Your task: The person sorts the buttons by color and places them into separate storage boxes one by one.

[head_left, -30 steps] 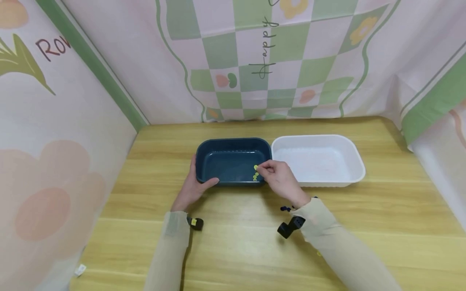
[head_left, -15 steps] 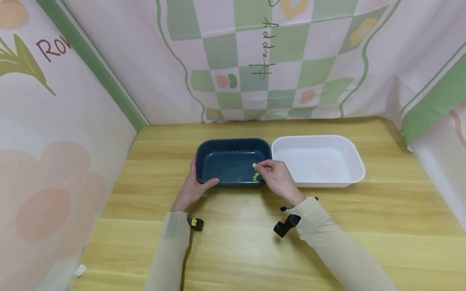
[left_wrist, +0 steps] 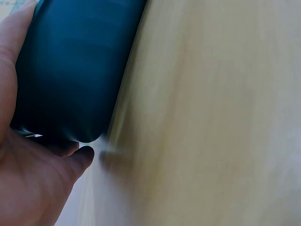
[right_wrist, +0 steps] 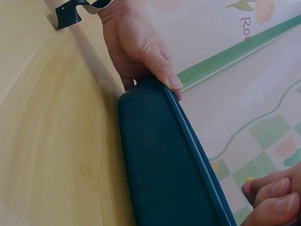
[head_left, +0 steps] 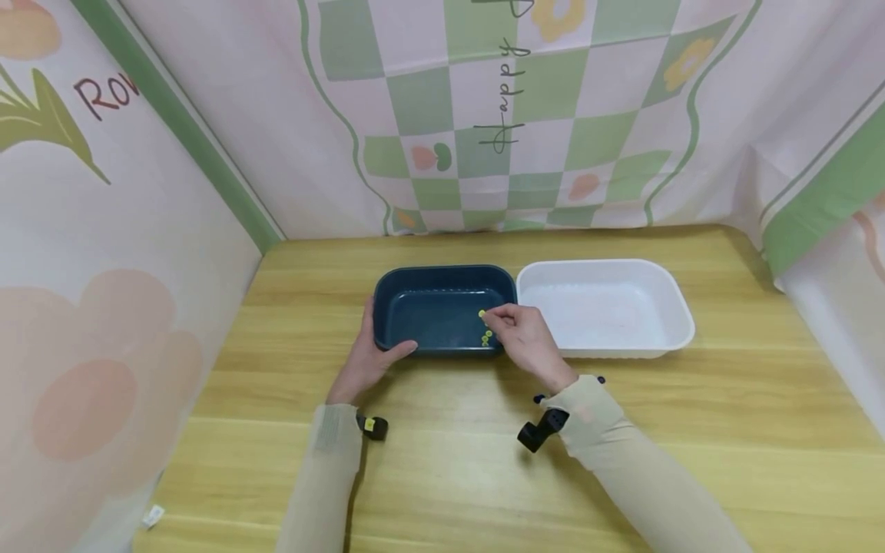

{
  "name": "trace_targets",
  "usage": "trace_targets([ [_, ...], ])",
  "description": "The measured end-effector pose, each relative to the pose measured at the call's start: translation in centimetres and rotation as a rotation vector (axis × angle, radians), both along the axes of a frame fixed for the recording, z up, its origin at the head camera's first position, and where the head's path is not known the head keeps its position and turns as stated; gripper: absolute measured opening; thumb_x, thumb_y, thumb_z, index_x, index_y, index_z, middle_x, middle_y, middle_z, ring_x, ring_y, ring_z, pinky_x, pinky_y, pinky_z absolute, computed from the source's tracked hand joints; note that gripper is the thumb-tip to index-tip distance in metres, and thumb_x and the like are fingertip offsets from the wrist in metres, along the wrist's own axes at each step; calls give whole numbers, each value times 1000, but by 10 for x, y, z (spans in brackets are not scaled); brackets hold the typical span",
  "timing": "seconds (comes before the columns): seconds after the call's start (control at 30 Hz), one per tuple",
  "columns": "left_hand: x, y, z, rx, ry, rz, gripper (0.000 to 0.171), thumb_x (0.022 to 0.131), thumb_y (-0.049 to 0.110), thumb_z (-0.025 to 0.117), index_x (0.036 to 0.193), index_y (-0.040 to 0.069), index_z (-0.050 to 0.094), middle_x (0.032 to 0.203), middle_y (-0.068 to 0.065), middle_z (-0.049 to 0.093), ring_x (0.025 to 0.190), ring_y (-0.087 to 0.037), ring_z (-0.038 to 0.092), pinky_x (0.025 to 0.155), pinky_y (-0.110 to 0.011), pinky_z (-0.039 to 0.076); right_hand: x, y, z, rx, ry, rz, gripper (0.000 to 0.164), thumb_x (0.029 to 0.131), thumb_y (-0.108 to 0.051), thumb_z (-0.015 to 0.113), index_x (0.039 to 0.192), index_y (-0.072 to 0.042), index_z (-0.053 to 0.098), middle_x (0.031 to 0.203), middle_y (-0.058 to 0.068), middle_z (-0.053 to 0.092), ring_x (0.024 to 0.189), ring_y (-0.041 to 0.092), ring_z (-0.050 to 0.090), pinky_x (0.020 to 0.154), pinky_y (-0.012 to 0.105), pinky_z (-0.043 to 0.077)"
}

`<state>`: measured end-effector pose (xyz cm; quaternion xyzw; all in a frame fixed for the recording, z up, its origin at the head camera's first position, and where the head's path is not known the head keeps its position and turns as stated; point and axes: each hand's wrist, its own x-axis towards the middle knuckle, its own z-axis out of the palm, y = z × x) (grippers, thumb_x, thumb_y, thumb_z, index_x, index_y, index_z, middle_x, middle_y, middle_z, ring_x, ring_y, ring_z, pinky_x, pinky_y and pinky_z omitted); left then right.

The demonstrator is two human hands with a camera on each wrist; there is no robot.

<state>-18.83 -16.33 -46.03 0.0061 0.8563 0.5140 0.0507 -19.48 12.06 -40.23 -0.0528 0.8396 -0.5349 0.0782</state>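
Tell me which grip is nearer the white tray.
Right. The right grip is just at the white tray's left end, where it adjoins the dark tray; the left grip holds the dark tray's opposite end, farther off.

Head view downward, wrist views close, dark tub [head_left: 435, 321] shared

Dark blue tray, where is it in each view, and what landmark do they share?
Head: the dark blue tray is near the centre, left of the white tray.
Left wrist: upper left, cut off by the top edge.
Right wrist: lower middle, running off the bottom edge.
Shared landmark: the left hand, gripping it in all three.
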Motion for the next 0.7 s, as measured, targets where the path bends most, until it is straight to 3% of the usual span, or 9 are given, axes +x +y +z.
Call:
trace_targets([
  [0.37, 0, 0, 1, 7, -8, 3, 114, 81, 46, 77, 153, 38, -11, 162, 4, -1, 147, -24, 9, 116, -50, 17, 1, 0, 4, 10, 2, -8, 34, 100, -27, 57, 113, 1, 68, 100, 20, 70, 81, 28, 59, 68, 30, 47],
  [0.7, 0, 0, 0, 0, -8, 2, 114, 81, 46, 76, 153, 38, -12, 162, 4, -2, 147, -26, 9, 116, -52, 17, 2, -2, 8, 10, 43, -20, 31, 99, -25, 57, 111, 1, 69, 84, 18, 68, 72, 26, 56, 64, 30, 45],
])
